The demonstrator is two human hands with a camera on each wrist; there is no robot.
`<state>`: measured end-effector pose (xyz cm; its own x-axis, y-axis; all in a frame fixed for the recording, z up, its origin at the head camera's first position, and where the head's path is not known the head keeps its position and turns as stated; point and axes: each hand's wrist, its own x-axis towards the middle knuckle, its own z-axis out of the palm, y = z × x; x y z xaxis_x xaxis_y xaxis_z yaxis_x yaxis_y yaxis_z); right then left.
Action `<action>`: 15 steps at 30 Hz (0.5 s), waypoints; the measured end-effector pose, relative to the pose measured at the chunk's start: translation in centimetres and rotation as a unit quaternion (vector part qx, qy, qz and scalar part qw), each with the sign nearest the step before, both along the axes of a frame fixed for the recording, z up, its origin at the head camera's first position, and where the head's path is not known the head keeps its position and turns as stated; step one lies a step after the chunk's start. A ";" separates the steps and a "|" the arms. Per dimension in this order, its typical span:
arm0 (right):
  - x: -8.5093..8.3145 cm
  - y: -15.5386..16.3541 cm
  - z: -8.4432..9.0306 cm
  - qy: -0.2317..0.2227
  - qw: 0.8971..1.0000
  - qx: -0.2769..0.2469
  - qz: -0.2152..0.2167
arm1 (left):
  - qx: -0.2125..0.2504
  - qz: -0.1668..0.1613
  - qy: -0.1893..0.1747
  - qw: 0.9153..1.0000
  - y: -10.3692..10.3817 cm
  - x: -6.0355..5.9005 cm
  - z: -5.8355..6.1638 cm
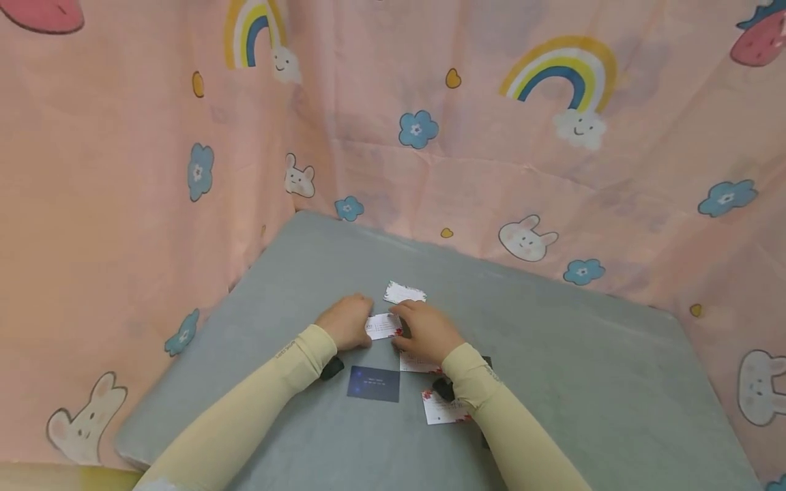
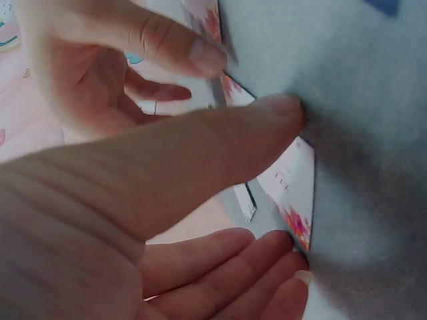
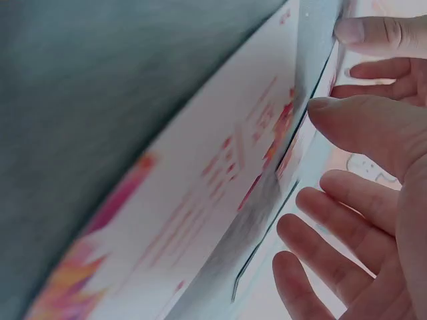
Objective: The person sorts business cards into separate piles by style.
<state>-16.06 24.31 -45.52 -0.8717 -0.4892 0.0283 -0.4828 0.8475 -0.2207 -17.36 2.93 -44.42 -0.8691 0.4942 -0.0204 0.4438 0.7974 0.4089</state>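
A white card (image 1: 382,326) with red print lies on the grey mat (image 1: 583,382) between the two hands, left hand (image 1: 346,322) at its left edge and right hand (image 1: 425,330) at its right. Both pinch it, thumbs on top and fingers curled beneath. Its middle shows; the edges are covered. Further cards lie nearby: a white one (image 1: 404,293) just beyond, a dark blue one (image 1: 373,384) nearer. Both forearms slant inward.

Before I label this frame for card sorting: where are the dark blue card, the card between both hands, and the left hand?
dark blue card (image 1: 373,384), head view, its centre.
white card between the hands (image 1: 382,326), head view, its exposed face.
left hand (image 1: 346,322), head view, its back.
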 end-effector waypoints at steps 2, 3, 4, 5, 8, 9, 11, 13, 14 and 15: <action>-0.2 -0.4 -0.1 0.005 1.000 -0.007 0.008 | 0.007 -0.001 0.006 1.000 0.1 0.1 -0.4; -0.2 -0.5 -0.1 0.006 1.000 -0.011 0.009 | 0.012 -0.003 0.009 1.000 0.2 0.1 -0.6; -0.3 -0.5 -0.1 0.005 1.000 -0.013 0.009 | 0.016 -0.007 0.012 1.000 0.3 0.2 -0.7; -0.3 -0.5 -0.2 0.005 1.000 -0.016 0.010 | 0.019 -0.010 0.015 1.000 0.4 0.2 -0.9; -0.4 -0.3 -0.2 -0.003 1.000 -0.022 0.008 | 0.020 -0.020 0.017 0.999 0.5 0.2 -1.2; -0.4 -0.2 -0.2 -0.007 1.000 -0.023 0.006 | 0.020 -0.022 0.016 0.999 0.6 0.2 -1.3; -0.4 0.0 -0.2 -0.013 1.000 -0.026 0.005 | 0.018 -0.026 0.013 0.999 0.6 0.0 -1.4; -0.4 0.3 -0.1 -0.016 0.999 -0.030 0.004 | 0.020 -0.030 0.009 0.999 0.6 -0.2 -1.4; -0.5 0.5 -0.1 -0.016 0.999 -0.030 0.003 | 0.019 -0.033 0.011 0.999 0.7 -0.3 -1.4; -0.5 0.6 0.0 -0.016 0.999 -0.032 0.001 | 0.017 -0.037 0.011 0.999 0.7 -0.5 -1.4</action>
